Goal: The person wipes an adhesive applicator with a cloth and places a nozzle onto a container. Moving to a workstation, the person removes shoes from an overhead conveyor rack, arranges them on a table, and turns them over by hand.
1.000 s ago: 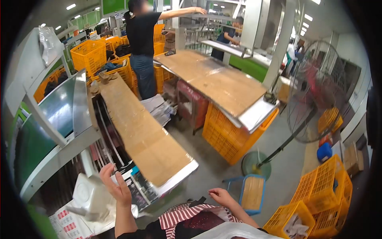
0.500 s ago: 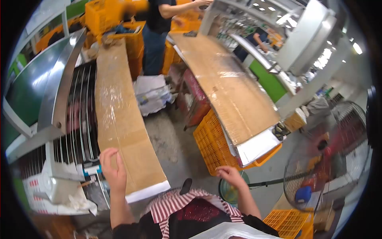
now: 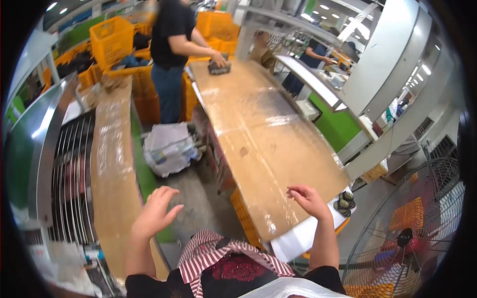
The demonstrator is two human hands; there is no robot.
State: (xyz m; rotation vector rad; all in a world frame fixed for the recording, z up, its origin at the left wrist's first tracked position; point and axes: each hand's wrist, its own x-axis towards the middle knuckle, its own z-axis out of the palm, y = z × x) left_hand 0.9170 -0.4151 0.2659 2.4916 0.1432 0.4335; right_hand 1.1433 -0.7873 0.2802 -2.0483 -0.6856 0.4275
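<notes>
Stretching beyond the right hand (image 3: 310, 202), fingers narrowly parted: cardboard-covered table (image 3: 258, 149); left hand (image 3: 153, 213), fingers wide.

Right table (image 3: 300, 238) had a taped cardboard sheet (image 3: 283, 149) on top. Dark bundle (image 3: 218, 67) sat at its far end, dark rolls (image 3: 344, 202) at near right corner. Left bench carried a taped cardboard strip (image 3: 113, 154).

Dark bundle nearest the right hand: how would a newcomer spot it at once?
Find the wide cardboard-topped table. At its near right corner, just beyond the wearer's right hand, sits the dark bundle with paler rims. The second bundle is at the far end, under a co-worker's hand.
</notes>
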